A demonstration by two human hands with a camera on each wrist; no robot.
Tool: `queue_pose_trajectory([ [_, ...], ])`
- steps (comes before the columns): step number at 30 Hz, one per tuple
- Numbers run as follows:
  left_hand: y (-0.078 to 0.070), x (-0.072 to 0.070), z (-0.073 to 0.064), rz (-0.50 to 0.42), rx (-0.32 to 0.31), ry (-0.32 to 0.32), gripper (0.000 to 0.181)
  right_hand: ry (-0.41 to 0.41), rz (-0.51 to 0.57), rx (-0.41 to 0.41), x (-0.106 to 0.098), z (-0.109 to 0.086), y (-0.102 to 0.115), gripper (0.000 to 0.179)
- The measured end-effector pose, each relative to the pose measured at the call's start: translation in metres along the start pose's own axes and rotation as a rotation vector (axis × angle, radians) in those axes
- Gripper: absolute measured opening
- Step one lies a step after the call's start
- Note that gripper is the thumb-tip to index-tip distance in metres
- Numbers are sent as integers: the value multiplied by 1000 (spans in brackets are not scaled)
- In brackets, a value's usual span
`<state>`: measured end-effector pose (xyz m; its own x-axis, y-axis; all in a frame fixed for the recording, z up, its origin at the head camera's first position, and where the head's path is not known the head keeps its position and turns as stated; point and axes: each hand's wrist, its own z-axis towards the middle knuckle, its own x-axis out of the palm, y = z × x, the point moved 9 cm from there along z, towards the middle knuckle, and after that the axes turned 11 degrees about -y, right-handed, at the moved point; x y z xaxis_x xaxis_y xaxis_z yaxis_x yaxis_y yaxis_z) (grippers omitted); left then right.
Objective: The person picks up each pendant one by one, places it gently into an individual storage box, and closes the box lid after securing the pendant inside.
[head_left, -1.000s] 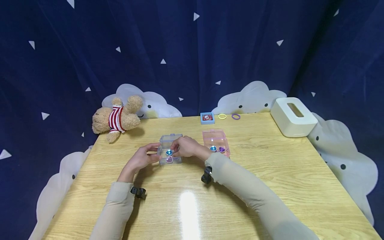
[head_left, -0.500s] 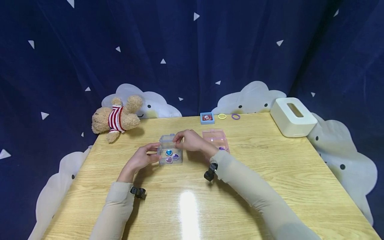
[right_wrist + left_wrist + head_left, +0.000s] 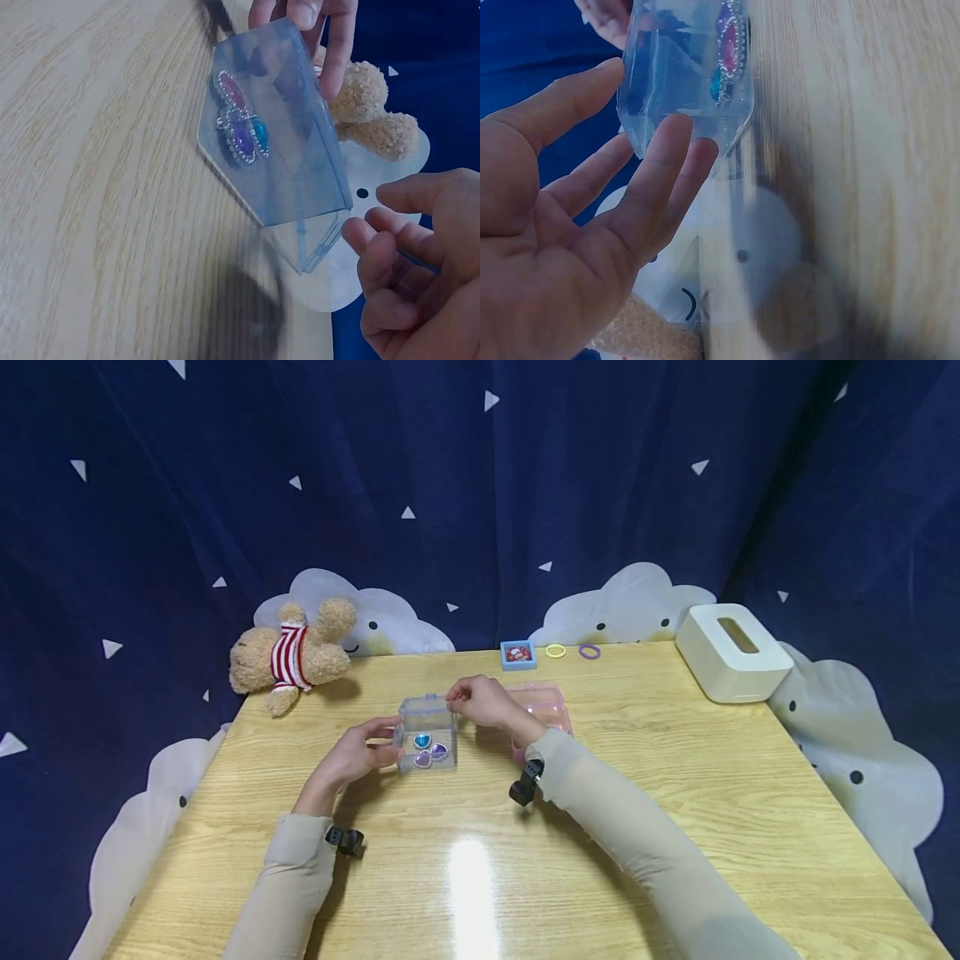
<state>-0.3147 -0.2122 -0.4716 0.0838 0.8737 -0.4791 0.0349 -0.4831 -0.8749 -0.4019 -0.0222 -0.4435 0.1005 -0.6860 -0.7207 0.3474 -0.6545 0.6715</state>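
Note:
A clear bluish box (image 3: 427,721) stands on the table with its lid (image 3: 425,712) raised at the back. Inside lie a blue jewel (image 3: 422,741), a purple jewel (image 3: 439,751) and a pink jewel (image 3: 423,760), each with a silvery beaded rim. My left hand (image 3: 360,752) rests its loosely extended fingertips against the box's left side. At the lid's right side is my right hand (image 3: 486,701); in the right wrist view its thumb and index finger (image 3: 358,234) are apart, close to the lid edge, with the other fingers curled and nothing between them.
A pink transparent box (image 3: 551,697) stands to the right, partly hidden by my right hand. Behind are a small blue framed square (image 3: 518,655), a yellow ring (image 3: 556,646) and a purple ring (image 3: 590,647). A teddy bear (image 3: 288,658) lies back left, a white tissue box (image 3: 733,652) back right.
My right hand has lifted out of the bluish box and moved back to the lid's right side. The purple jewel now lies uncovered in the box. My left hand has stayed put.

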Motion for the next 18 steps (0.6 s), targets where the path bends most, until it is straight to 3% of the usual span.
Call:
queue_pose_trajectory([
  [11,-4,-2,-1,22,11,3,62,89,83,116,11,-1,-10,20],
  [18,-2,-1,0,16,10,5,61,123,83,122,13,-3,-8,32],
])
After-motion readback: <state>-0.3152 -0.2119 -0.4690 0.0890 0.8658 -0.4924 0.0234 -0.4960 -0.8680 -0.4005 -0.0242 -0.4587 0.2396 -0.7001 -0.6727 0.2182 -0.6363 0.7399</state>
